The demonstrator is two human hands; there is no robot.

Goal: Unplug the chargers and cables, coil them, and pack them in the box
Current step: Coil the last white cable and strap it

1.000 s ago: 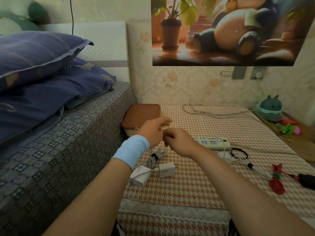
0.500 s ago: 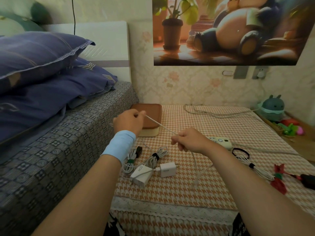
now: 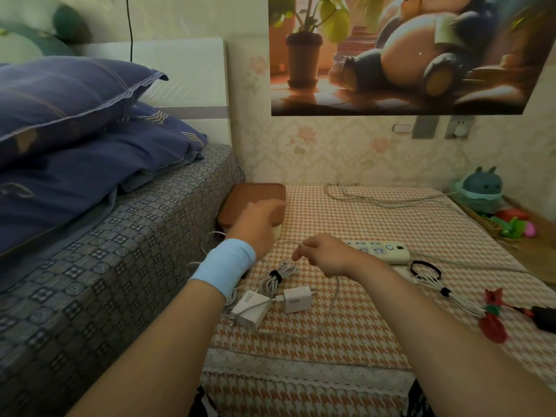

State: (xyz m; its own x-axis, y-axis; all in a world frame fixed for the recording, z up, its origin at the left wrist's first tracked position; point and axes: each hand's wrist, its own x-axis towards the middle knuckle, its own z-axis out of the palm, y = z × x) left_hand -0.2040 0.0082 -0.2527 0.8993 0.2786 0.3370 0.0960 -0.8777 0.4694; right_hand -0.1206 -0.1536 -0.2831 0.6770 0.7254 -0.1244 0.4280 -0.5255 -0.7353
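Note:
My left hand (image 3: pixel 258 225), with a blue wristband, hovers in front of the brown-lidded box (image 3: pixel 255 191) and grips a thin white cable (image 3: pixel 336 296); a loop of it shows beside the wrist. My right hand (image 3: pixel 326 255) pinches the same cable, which hangs down to the tablecloth. Below my hands lie two white chargers, marked 120W (image 3: pixel 249 308) and 90W (image 3: pixel 296 300), and a coiled white cable with a black tie (image 3: pixel 278 275). A white power strip (image 3: pixel 389 251) lies behind my right hand.
A bed with blue pillows (image 3: pixel 90 139) borders the table on the left. To the right lie a black band (image 3: pixel 425 269), another tied white cable (image 3: pixel 448 294), a red item (image 3: pixel 493 325) and a black object (image 3: pixel 544 317). A plush toy (image 3: pixel 481 188) sits far right. Wall sockets (image 3: pixel 457 127) are above.
My left hand pulled the cable out to the left, then came back toward the right hand. The taut stretch between the hands has slackened and a loop now shows by my left wrist.

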